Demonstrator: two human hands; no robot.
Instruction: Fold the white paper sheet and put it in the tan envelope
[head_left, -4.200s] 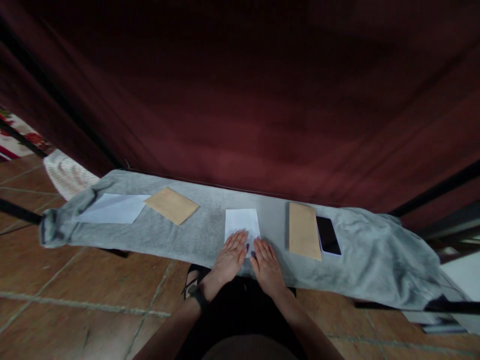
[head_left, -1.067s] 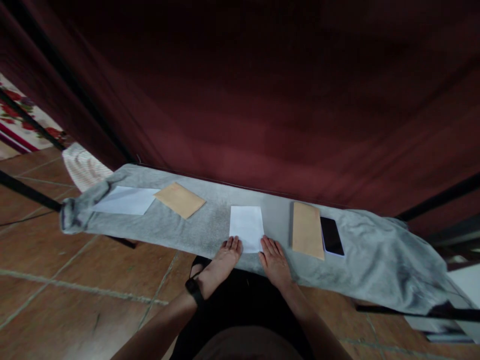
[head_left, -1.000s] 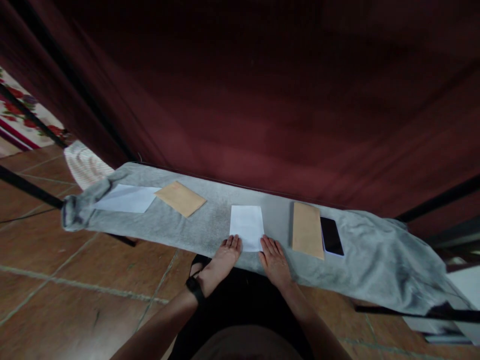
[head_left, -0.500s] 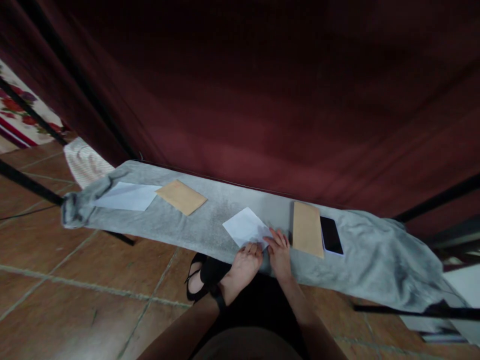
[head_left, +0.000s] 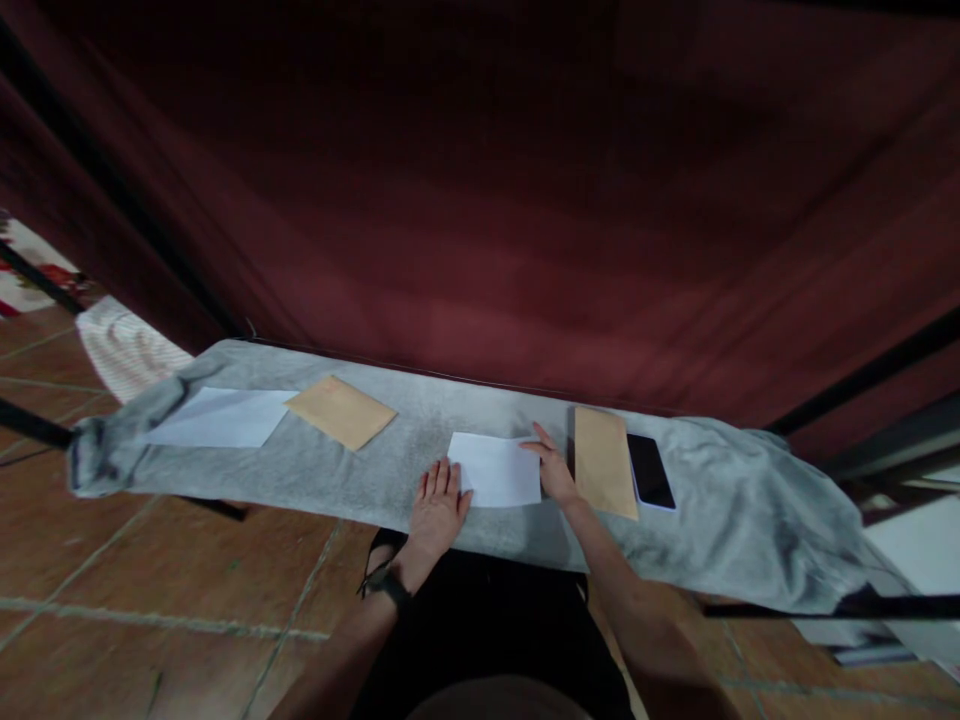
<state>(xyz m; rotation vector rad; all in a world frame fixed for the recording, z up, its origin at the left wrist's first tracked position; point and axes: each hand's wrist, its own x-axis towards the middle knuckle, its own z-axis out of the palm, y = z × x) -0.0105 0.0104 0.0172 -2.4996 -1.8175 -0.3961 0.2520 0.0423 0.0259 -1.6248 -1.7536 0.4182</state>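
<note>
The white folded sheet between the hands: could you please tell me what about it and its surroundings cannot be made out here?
- White folded sheet, head view: any writing or fold lines, too small and dim.
- Right hand: whether the fingertips press the sheet's edge or only lie beside it.
- Left hand: covers the sheet's near-left corner.
- Phone: its left edge is hidden under the brown envelope.
- Grey cloth: hides what lies beneath.

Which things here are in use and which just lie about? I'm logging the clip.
In hand: folded white paper, left hand at its left edge, right hand at its right edge.
Lying about: tan envelope, phone, second tan envelope, white sheet.
</note>
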